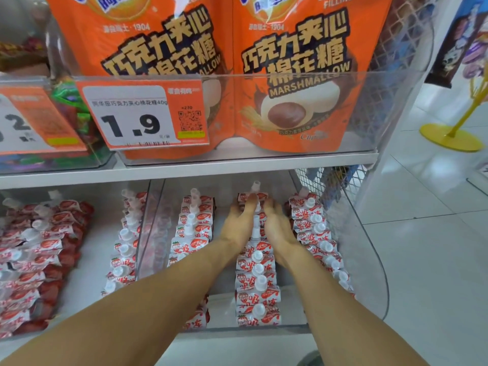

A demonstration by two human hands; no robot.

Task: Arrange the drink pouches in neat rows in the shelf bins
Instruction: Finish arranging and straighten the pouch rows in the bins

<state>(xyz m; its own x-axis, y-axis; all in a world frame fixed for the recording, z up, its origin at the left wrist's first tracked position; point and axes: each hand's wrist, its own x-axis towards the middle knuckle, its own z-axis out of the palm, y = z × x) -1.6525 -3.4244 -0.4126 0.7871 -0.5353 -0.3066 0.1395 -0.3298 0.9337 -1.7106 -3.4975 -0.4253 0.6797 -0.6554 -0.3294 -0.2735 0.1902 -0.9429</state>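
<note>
Drink pouches, red and white with clear screw caps, stood in three rows inside the clear right bin (369, 260) on the lower shelf; middle row (257, 276) is the item in hand, running from the bin's front wall to its back; left hand (239, 225) lies against the row's left flank, right hand (277, 224) against its right flank, both with fingers straight and close together, pressing inward rather than gripping, fingertips reaching the rearmost pouches; step judged to be squaring the back of the middle row; done well, the palms stay parallel and press evenly so the caps line up on one axis, with pressure kept low on the pouch bodies so none tips or rides up; left row (194, 228) and right row (317, 233) stand close by, so elbows and wrists need to stay clear of them; neighbouring left bin (142, 220) holds one upright row (126, 241) along its right wall and a looser heap of pouches (39, 249) at its left; upper shelf (184, 169) carries a clear bin with two orange marshmallow bags (298, 75), fronted by a price tag (142, 114) reading 1.9.
</note>
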